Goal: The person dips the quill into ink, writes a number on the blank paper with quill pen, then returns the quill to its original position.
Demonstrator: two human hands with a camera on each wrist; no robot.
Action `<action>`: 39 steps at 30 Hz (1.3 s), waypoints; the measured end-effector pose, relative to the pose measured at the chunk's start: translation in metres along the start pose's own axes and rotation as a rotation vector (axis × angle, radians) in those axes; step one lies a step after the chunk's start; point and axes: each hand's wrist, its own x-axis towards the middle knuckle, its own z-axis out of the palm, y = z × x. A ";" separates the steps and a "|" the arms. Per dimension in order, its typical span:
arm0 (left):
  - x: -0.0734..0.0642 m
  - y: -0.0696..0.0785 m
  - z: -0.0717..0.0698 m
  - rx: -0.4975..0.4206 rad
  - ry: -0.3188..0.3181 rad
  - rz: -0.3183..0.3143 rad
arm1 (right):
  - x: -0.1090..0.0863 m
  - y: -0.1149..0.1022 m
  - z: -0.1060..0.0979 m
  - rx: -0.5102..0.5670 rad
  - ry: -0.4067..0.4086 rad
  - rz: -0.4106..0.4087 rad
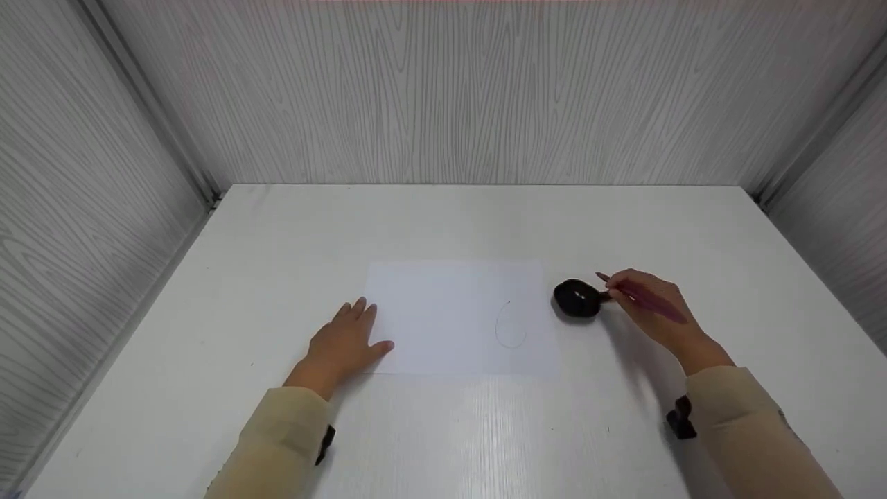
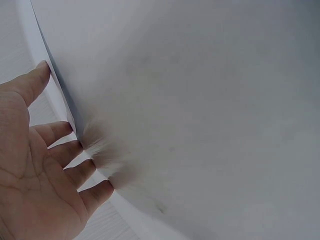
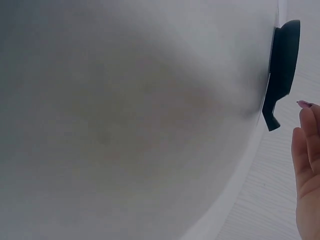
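A sheet of white paper point(image 1: 443, 312) lies on the table with a thin, unclosed oval line point(image 1: 511, 346) drawn on its right part. My left hand point(image 1: 344, 343) rests at the paper's left edge, fingers spread; in the left wrist view its fingertips point(image 2: 102, 190) touch that edge. My right hand point(image 1: 658, 312) pinches a purple pen point(image 1: 651, 303), its tip pointing up and left. Just right of the paper sits a small black pan point(image 1: 577, 298) with a short handle. The right hand is beside that handle, and in the right wrist view point(image 3: 310, 160) a gap separates them.
The white table point(image 1: 450, 436) is bounded by a grey wood-grain panel point(image 1: 443, 97) at the back and similar panels at both sides. Table surface stretches behind the paper and in front of it.
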 end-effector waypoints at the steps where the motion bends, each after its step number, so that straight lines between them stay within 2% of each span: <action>1: 0.000 0.000 0.000 0.000 0.000 -0.001 | -0.001 0.001 -0.002 -0.043 -0.016 -0.032; 3: 0.000 0.000 0.000 0.001 -0.004 0.000 | -0.004 0.003 -0.005 -0.126 -0.070 -0.046; 9: 0.000 -0.001 0.000 -0.004 -0.026 -0.004 | -0.011 0.004 -0.015 -0.305 -0.307 0.083; 12: 0.001 -0.002 0.000 -0.006 -0.031 -0.001 | -0.013 0.003 -0.016 -0.407 -0.376 0.078; 17: 0.001 -0.003 0.000 -0.011 -0.033 0.001 | -0.014 0.002 -0.015 -0.510 -0.412 0.025; 26: 0.001 -0.003 0.000 -0.006 -0.020 0.006 | -0.017 0.005 -0.011 -0.584 -0.462 0.021; 30: 0.001 -0.003 0.000 -0.009 -0.020 0.008 | -0.017 0.006 -0.010 -0.582 -0.466 0.017; 34: 0.001 -0.003 0.001 -0.008 -0.022 0.009 | -0.017 0.005 -0.010 -0.569 -0.479 0.052; 39: 0.001 -0.002 0.000 -0.006 -0.031 0.002 | -0.018 0.004 -0.009 -0.565 -0.488 0.040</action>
